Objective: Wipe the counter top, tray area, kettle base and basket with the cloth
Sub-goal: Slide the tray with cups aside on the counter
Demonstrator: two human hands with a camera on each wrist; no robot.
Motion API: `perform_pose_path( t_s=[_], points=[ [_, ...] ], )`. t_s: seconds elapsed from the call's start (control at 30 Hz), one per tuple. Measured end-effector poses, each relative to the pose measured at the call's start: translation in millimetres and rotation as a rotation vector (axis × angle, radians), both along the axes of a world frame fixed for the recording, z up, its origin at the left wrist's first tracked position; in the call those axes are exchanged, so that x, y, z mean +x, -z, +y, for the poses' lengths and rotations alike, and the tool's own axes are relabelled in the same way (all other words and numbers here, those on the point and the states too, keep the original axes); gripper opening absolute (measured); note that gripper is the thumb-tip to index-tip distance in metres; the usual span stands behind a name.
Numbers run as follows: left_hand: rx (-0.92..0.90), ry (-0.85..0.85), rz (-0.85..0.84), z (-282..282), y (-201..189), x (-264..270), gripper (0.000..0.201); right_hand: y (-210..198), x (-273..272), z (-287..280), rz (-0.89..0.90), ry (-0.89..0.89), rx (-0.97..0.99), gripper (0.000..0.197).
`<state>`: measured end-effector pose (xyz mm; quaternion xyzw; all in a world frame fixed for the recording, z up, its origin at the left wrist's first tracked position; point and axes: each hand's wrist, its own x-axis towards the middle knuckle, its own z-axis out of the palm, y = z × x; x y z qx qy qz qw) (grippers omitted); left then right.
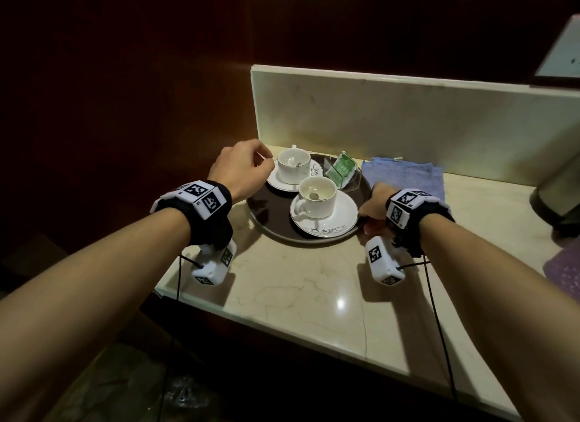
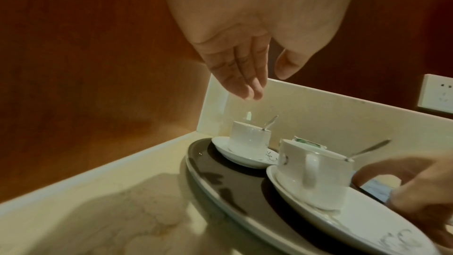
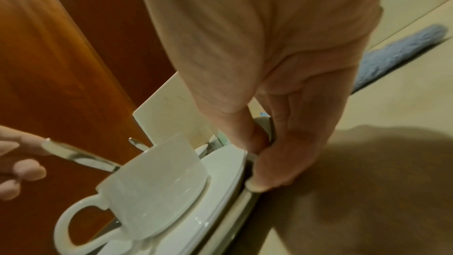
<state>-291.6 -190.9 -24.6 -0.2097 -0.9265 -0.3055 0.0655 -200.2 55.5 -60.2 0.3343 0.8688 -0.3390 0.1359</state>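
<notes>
A round dark tray [image 1: 270,209] sits on the pale marble counter [image 1: 314,289], against its back left corner. My right hand [image 1: 368,214] grips the tray's right rim [image 3: 232,210], thumb on top and fingers curled under the edge. My left hand [image 1: 263,162] hovers over the tray's far left side. In the left wrist view the left hand [image 2: 267,86] has relaxed fingers, the thumb apart, and holds nothing. The blue cloth [image 1: 405,176] lies flat on the counter behind my right hand, by the backsplash; no hand touches it.
On the tray stand two white cups [image 1: 293,167] [image 1: 317,197] on saucers, each with a spoon, and a green packet [image 1: 342,170]. A metallic vessel on a dark base [image 1: 546,208] is cut off at the right edge. A wood wall closes the left side.
</notes>
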Motion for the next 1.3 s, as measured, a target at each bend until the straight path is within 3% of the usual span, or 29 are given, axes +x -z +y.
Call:
perform_pose_path(
  t_s=[0.17, 0.23, 0.33, 0.53, 0.83, 0.97, 1.07, 1.17, 1.3],
  points=[
    [-0.085, -0.041, 0.009, 5, 7, 6, 0.025, 0, 38, 15, 0.028, 0.043, -0.037, 0.034],
    [-0.227, -0.009, -0.056, 9, 10, 7, 0.034, 1, 55, 21, 0.022, 0.040, -0.040, 0.036],
    [-0.494, 0.039, -0.210, 15, 16, 9, 0.042, 3, 78, 33, -0.013, 0.029, 0.030, 0.056],
    [-0.596, 0.188, -0.416, 36, 33, 35, 0.022, -6, 134, 56, -0.054, 0.110, 0.071, 0.054],
    [-0.520, 0.391, -0.549, 72, 41, 73, 0.031, 3, 182, 99, -0.039, 0.269, 0.270, 0.017],
    [-0.516, 0.425, -0.572, 89, 46, 89, 0.032, 8, 181, 109, -0.053, 0.226, 0.387, 0.023],
    [-0.486, 0.423, -0.633, 92, 48, 92, 0.037, 2, 179, 112, -0.057, 0.209, 0.351, 0.027],
    [-0.438, 0.399, -0.715, 93, 48, 95, 0.036, -13, 172, 116, 0.002, 0.218, 0.293, 0.017],
    [-0.330, 0.329, -0.774, 95, 52, 100, 0.030, -36, 156, 105, 0.099, 0.191, 0.430, 0.033]
  ],
)
